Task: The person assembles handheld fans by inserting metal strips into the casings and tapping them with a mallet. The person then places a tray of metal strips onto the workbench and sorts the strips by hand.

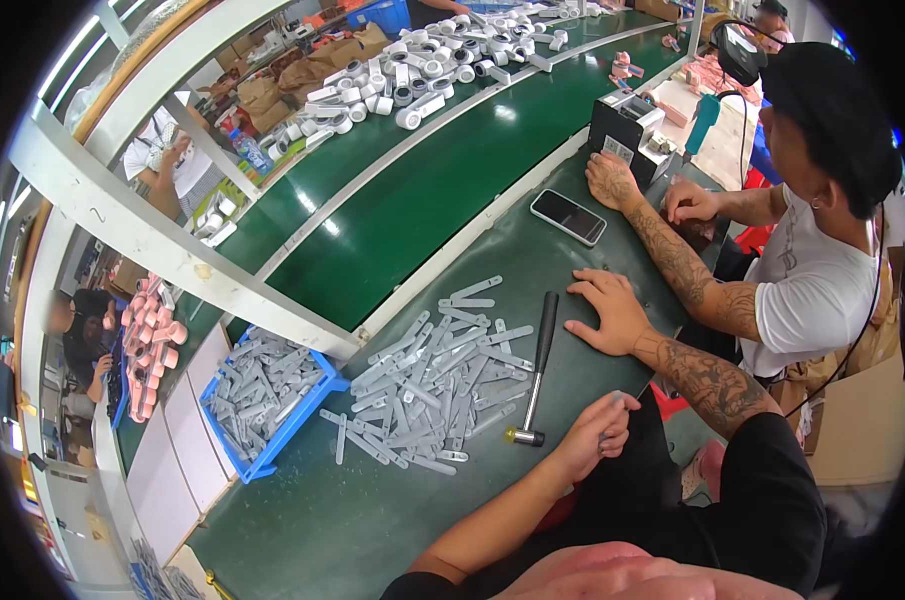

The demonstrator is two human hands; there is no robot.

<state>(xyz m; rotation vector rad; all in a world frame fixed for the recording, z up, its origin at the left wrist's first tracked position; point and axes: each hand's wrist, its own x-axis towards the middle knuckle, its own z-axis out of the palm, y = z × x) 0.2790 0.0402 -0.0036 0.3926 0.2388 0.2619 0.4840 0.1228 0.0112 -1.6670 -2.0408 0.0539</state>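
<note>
My right hand (610, 316) lies on the green tabletop with its fingers spread and nothing in them. My left hand (596, 436) is closed near the table's front edge, fingers curled in; what they hold, if anything, is hidden. A hammer (539, 375) with a black grip and a yellow-and-black head lies between my hands and a loose pile of grey flat plastic strips (437, 385). Left of the pile, a blue tray (262, 468) holds many more grey strips (264, 385). A phone (569, 217) lies face up beyond my right hand.
A green conveyor belt (392, 235) runs behind the table, with white plastic housings (432, 70) heaped on its far side. Pink housings (150, 340) are stacked at left. A white post (187, 250) crosses in front. On my right, a co-worker (812, 240) sits by a small machine (627, 130).
</note>
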